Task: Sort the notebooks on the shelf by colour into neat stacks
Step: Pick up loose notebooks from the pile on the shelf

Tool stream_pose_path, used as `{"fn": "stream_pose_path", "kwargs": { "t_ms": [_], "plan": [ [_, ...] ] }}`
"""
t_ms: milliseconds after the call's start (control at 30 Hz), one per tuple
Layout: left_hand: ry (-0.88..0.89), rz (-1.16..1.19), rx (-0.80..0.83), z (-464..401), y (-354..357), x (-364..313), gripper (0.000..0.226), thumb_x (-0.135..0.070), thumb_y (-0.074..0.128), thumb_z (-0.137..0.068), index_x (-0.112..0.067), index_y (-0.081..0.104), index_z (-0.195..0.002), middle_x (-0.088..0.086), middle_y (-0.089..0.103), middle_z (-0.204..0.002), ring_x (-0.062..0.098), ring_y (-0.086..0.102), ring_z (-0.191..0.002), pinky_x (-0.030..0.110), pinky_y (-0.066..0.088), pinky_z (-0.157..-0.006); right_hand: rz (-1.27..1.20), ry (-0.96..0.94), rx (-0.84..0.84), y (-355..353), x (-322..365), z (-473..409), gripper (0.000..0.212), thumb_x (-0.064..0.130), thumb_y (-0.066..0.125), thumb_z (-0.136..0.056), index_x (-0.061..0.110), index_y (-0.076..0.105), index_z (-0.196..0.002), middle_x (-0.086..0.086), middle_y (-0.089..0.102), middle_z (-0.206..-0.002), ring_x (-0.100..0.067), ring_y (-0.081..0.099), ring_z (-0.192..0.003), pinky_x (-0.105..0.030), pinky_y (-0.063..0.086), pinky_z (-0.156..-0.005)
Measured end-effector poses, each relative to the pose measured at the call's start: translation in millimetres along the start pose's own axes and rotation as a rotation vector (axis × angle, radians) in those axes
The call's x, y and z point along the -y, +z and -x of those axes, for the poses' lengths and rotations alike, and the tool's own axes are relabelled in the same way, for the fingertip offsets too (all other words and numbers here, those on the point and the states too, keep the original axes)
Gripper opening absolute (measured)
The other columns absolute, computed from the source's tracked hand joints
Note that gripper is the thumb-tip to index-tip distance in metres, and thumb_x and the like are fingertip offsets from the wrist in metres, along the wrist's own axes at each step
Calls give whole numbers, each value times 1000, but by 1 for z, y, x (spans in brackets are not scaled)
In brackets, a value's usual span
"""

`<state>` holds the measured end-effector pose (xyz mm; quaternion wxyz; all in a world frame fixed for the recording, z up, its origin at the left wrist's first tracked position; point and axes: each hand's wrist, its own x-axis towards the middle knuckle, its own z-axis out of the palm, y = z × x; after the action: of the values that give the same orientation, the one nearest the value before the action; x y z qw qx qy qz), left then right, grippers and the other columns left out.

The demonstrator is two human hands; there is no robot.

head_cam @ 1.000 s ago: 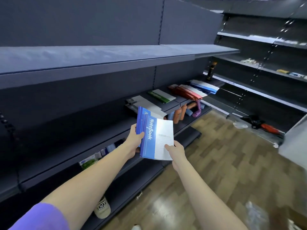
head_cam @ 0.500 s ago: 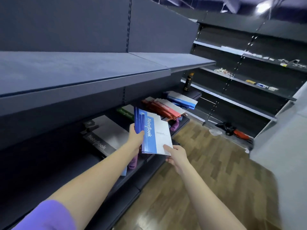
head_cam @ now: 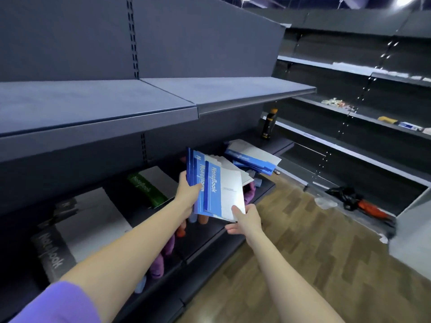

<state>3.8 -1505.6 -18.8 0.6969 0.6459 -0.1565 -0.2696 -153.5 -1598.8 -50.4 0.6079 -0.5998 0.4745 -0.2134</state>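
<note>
I hold several blue-and-white notebooks (head_cam: 217, 190) fanned out in front of the middle shelf (head_cam: 233, 229). My left hand (head_cam: 187, 192) grips their blue spine side. My right hand (head_cam: 243, 221) pinches the lower right corner of the front notebook. A stack of blue notebooks (head_cam: 251, 158) lies on the shelf just beyond. A green notebook stack (head_cam: 149, 186) lies to the left, and a black notebook stack (head_cam: 77, 227) sits further left. The red stack is hidden behind the held notebooks.
An upper shelf (head_cam: 163, 99) overhangs the notebook shelf. Purple, orange and blue items (head_cam: 163, 257) hang below the shelf edge. A dark bottle (head_cam: 269, 124) stands at the shelf's far end. More shelving (head_cam: 349, 117) runs along the right, with clutter (head_cam: 356, 201) on the wooden floor.
I have moved further right along the shelf, so the blue stack is closer. The held notebooks have fanned out more, and they now cover the red stack.
</note>
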Motion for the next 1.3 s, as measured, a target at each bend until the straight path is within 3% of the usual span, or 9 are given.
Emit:
{"fn": "stream_pose_path", "kwargs": {
  "t_ms": [100, 200, 333, 433, 600, 733, 867, 1033, 1300],
  "plan": [
    [-15, 35, -86, -20, 44, -5, 43, 1, 46, -99, -18, 37, -137, 1, 57, -118, 13, 60, -94, 29, 51, -69, 91, -4, 68, -37, 16, -52, 27, 27, 54, -101, 11, 38, -115, -20, 65, -98, -25, 68, -52, -30, 55, -47],
    [-25, 52, -161, -44, 85, -11, 44, 1, 44, -100, -19, 36, -138, 0, 57, -118, 9, 59, -91, 27, 48, -63, 185, -86, 72, -66, 37, -106, 23, 29, 47, -102, 10, 38, -113, -16, 63, -86, -18, 56, -47, -26, 46, -43],
    [-41, 80, -226, -62, 121, -6, 44, -2, 45, -101, -22, 35, -139, -8, 56, -108, 11, 60, -92, 29, 51, -64, 258, -101, 89, -80, 50, -159, 24, 30, 44, -101, 13, 38, -118, -14, 59, -96, -17, 52, -60, -21, 38, -38],
    [-38, 66, -266, -82, 134, -8, 47, 2, 44, -99, -20, 35, -140, -1, 58, -116, 14, 61, -96, 30, 51, -67, 170, -61, 121, -82, 56, -187, 18, 24, 40, -102, 11, 41, -115, -12, 50, -96, -17, 44, -61, -19, 33, -36],
    [-29, 35, -267, -128, 157, -11, 49, 1, 44, -98, -19, 38, -143, 6, 59, -128, 20, 62, -100, 33, 52, -72, 226, -160, 61, -101, 74, -231, 5, 24, 42, -98, 20, 43, -95, -11, 54, -92, -23, 46, -74, -33, 39, -65],
    [5, -5, -300, -157, 176, -4, 50, 3, 44, -97, -20, 41, -141, 4, 59, -125, 23, 60, -104, 38, 50, -82, 264, -279, 23, -127, 96, -267, 10, 18, 41, -102, 11, 46, -106, -4, 49, -79, -17, 41, -66, -33, 32, -58],
    [0, -7, -398, -176, 190, 2, 52, 4, 42, -94, -20, 44, -140, 6, 61, -125, 28, 63, -105, 41, 54, -81, 439, -289, 17, -134, 106, -312, 20, 22, 41, -101, 13, 50, -116, -10, 60, -98, -20, 50, -74, -35, 36, -62],
    [-25, -12, -564, -184, 201, -2, 41, 0, 44, -96, -22, 45, -131, 5, 61, -112, 22, 64, -89, 32, 53, -64, 873, -246, -26, -146, 115, -376, 38, 27, 44, -100, 10, 50, -133, -14, 52, -134, -35, 57, -112, -38, 42, -82],
    [-19, 107, -784, -176, 219, 3, 51, -2, 55, -95, -22, 42, -140, 9, 62, -124, 32, 63, -110, 52, 54, -93, 938, -409, 88, -157, 125, -422, 38, 28, 52, -98, 8, 46, -129, -17, 42, -132, -37, 52, -116, -40, 40, -80]
  ]
}}
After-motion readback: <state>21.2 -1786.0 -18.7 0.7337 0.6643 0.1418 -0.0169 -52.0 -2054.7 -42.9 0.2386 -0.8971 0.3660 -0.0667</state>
